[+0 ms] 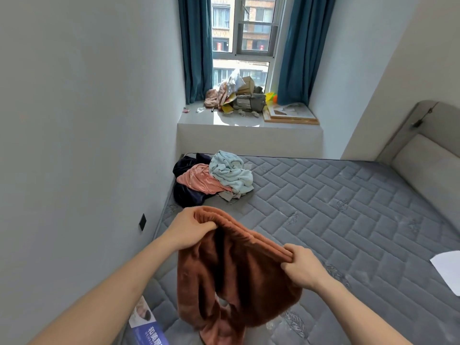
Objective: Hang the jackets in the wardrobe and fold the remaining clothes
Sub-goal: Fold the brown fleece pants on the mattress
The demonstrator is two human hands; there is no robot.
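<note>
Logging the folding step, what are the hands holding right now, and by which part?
Both hands hold the rust-brown fleece trousers by the elastic waistband: left hand at one end, right hand at the other.

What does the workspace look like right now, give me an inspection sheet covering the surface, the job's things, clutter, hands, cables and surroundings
Surface: grey quilted mattress, bare, no sheet.
Job's things: rust-brown fleece trousers held up by the waistband; heap of unfolded clothes (dark, pink, light blue) at the mattress's far left corner.
Clutter: white paper at the mattress's right edge; printed label at its near left edge; boxes and bags on the windowsill.
Hands: left hand and right hand each grip the waistband.
Cables: a cord hangs on the headboard.
Surroundings: window, blue curtains, white walls; wardrobe not in view.
</note>
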